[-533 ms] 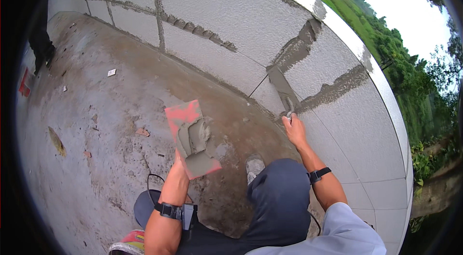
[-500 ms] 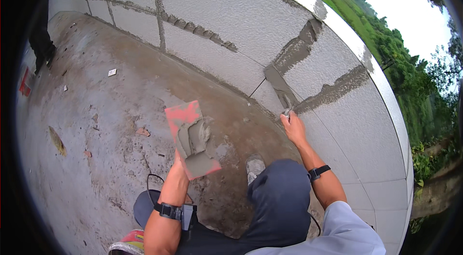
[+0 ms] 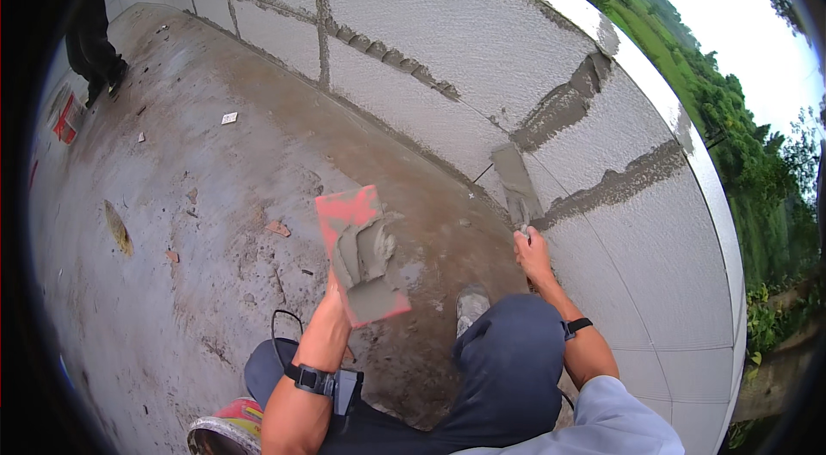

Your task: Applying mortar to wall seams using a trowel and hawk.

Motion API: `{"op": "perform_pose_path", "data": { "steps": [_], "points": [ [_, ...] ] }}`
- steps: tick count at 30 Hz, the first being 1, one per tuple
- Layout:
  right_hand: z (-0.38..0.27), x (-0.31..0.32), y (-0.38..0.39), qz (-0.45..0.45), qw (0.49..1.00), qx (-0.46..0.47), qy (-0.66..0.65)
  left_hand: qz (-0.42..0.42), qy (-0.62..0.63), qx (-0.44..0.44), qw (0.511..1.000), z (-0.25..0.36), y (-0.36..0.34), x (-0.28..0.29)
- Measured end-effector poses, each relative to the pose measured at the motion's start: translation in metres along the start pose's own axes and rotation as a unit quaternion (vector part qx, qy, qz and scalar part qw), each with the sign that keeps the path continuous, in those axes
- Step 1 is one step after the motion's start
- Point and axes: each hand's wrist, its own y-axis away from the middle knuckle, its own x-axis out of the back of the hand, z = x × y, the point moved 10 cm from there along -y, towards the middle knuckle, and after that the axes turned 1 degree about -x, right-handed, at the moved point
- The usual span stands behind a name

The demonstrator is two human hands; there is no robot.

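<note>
My left hand (image 3: 339, 298) grips a red rectangular plastering hawk (image 3: 346, 207) from beneath, its fingers largely hidden by the board. A heap of wet grey mortar (image 3: 368, 255) lies on the hawk. In my closed right hand (image 3: 534, 254) is a trowel, its flat mortar-smeared blade (image 3: 516, 180) laid against the low white block wall (image 3: 602, 266). The blade lies just below the lower end of a fresh mortar band (image 3: 557, 113) that runs up toward the wall's top. Another mortar band (image 3: 615, 187) passes to the right of the trowel.
A mortar-stained bucket (image 3: 225, 433) stands by my left forearm. My knee (image 3: 512, 352) and shoe (image 3: 471, 304) are close to the wall. Broken bits (image 3: 278, 229) lie on the concrete floor. At the far left are another person's legs (image 3: 90, 46) and a red-and-white bucket (image 3: 65, 115).
The view has shifted, bringing the far-left person's legs and bucket further in. My right hand and the trowel have moved slightly down along the wall. The left hand still holds the loaded hawk.
</note>
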Motion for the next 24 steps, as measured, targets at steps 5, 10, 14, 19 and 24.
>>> {"op": "perform_pose_path", "data": {
  "steps": [5, 10, 14, 19, 24],
  "points": [
    [-0.120, 0.013, 0.037, -0.235, 0.938, 0.005, -0.254, -0.073, 0.067, -0.004, 0.995, 0.005, -0.015, -0.010],
    [-0.196, -0.008, 0.079, -0.495, 0.860, 0.007, -0.122, -0.114, 0.052, 0.084, 0.989, -0.022, -0.022, -0.010],
    [-0.150, -0.038, 0.090, -0.565, 0.822, -0.021, -0.074, -0.151, 0.121, 0.078, 0.978, -0.038, -0.040, 0.005],
    [-0.109, -0.017, 0.067, -0.477, 0.878, -0.030, 0.017, -0.127, -0.073, -0.025, 0.989, -0.007, -0.039, 0.039],
    [-0.147, -0.040, 0.019, -0.289, 0.938, 0.190, -0.018, -0.158, 0.083, -0.012, 0.984, 0.014, -0.015, 0.010]
  ]
}}
